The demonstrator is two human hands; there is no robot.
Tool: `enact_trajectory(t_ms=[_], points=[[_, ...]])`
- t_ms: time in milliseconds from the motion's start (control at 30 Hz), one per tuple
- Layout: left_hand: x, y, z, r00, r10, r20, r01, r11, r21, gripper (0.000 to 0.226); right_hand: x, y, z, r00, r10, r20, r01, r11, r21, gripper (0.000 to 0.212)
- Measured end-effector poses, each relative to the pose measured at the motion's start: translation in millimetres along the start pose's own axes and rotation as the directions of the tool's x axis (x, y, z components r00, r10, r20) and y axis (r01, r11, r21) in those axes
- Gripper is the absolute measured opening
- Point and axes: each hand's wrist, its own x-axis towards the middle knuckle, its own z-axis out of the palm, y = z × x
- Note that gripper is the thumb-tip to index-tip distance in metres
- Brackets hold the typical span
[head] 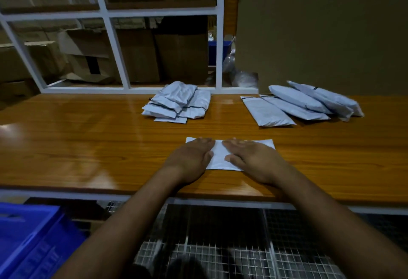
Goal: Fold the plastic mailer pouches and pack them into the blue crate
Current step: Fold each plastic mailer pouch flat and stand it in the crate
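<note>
A white mailer pouch (219, 157) lies flat on the wooden table (88, 141) near its front edge. My left hand (191, 157) presses flat on the pouch's left part, fingers straight. My right hand (251, 157) presses flat on its right part, and only the middle strip and the corners of the pouch show. A heap of folded pouches (178, 103) sits farther back at the centre. A row of long unfolded pouches (302, 104) lies at the back right, overlapping. The blue crate (28, 239) stands below the table at the lower left.
A white frame (114, 42) with cardboard boxes behind it runs along the table's back edge. A large brown board (320, 31) stands at the back right. A wire mesh shelf (220, 245) lies under the table in front of me.
</note>
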Motion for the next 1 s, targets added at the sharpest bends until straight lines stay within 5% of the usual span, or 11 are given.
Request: enact_trajectory(t_ms=[133, 400, 600, 733, 800, 867, 1000], points=[[5, 0, 1, 0.999, -0.025, 0.045, 0.022, 0.998, 0.065, 0.055, 3, 4, -3, 0.994, -0.012, 0.111, 0.016, 0.999, -0.031, 0.063], [5, -3, 6, 0.995, -0.101, 0.020, 0.099, 0.993, 0.071, 0.065, -10, 14, -1, 0.982, 0.169, 0.082, -0.169, 0.986, -0.017, 0.084], [1, -3, 2, 0.996, -0.088, 0.035, 0.088, 0.996, -0.001, 0.061, -33, 48, -4, 0.944, 0.317, 0.093, -0.317, 0.948, -0.015, 0.061], [-7, -9, 3, 0.961, -0.240, -0.137, 0.219, 0.964, -0.154, 0.062, -35, 50, -4, 0.909, 0.412, 0.061, -0.415, 0.908, 0.050, 0.074], [-9, -14, 1, 0.917, -0.330, -0.222, 0.320, 0.944, -0.083, 0.062, -39, 48, -6, 0.907, 0.420, 0.043, -0.422, 0.905, 0.059, 0.084], [-14, -15, -2, 0.917, -0.362, -0.168, 0.367, 0.930, 0.002, 0.060, -44, 46, -10, 0.915, 0.402, 0.049, -0.404, 0.911, 0.080, 0.081], [-22, -16, -7, 0.917, -0.381, -0.114, 0.353, 0.912, -0.210, 0.054, -53, 40, -20, 0.936, 0.352, -0.021, -0.334, 0.905, 0.264, 0.063]])
